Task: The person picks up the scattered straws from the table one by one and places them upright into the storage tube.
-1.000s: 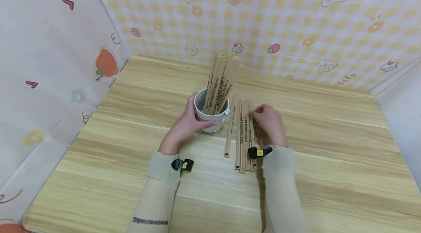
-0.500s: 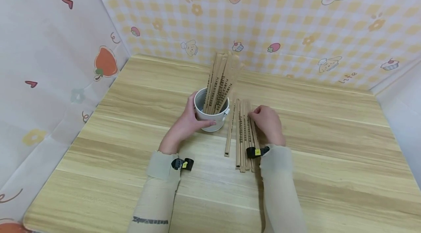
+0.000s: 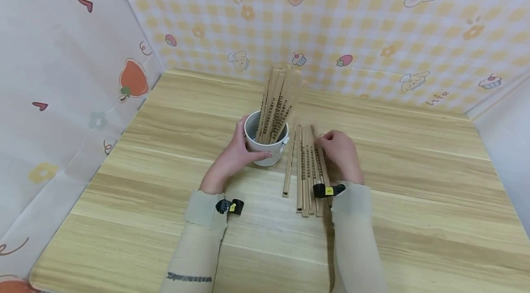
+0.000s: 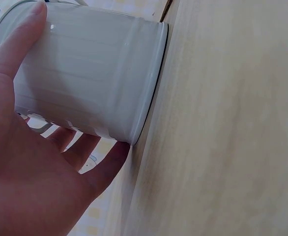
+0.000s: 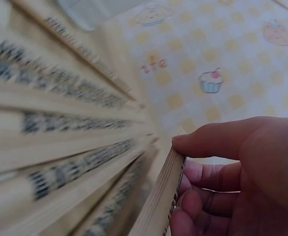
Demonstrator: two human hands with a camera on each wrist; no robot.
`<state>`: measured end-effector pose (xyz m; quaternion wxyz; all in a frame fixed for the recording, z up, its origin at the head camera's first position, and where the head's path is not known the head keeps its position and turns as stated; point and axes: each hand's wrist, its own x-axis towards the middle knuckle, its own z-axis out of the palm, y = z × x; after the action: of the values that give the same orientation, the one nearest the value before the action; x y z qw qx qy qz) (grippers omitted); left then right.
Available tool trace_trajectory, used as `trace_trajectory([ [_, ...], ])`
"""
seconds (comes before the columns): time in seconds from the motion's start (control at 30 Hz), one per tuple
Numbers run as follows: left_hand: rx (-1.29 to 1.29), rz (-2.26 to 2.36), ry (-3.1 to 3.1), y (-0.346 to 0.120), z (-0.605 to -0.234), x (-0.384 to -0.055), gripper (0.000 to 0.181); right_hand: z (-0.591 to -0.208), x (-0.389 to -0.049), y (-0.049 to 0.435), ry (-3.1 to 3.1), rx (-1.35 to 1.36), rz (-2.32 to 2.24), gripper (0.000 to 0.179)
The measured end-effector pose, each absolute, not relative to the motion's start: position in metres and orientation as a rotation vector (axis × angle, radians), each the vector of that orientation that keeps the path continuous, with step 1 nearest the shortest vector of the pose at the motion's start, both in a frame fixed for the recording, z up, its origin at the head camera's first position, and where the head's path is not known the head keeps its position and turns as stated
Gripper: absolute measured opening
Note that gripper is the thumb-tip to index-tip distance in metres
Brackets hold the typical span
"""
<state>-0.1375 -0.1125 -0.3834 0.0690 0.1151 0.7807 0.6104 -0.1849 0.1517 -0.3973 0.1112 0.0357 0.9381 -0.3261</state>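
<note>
Straw (image 5: pixel 161 196) pinched near its far end by the right hand's (image 3: pixel 340 155) fingers could swing and scatter neighbouring straws (image 3: pixel 307 173); left hand's (image 3: pixel 229 161) fingers curl round bucket (image 4: pixel 85 64).

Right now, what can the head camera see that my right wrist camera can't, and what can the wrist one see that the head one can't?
Only the head view: the left hand holding the white pail, and the pail's open top.

Only the right wrist view: the curled fingertips of the right hand, from the palm side.

Both: that hand pinching a brown stick, other printed sticks, and a cupcake picture.
</note>
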Motion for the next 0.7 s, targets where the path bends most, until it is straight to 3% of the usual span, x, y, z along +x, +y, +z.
trace_trajectory([
  [0.33, 0.331, 1.845, 2.348, -0.112, -0.383, -0.137, 0.103, -0.358, -0.178, 0.152, 2.928, 0.115, -1.248, 0.036],
  [0.7, 0.335, 1.841, 2.354, -0.112, -0.383, -0.137, 0.104, -0.322, -0.165, 0.145, 2.980, 0.111, -2.002, 0.027],
])
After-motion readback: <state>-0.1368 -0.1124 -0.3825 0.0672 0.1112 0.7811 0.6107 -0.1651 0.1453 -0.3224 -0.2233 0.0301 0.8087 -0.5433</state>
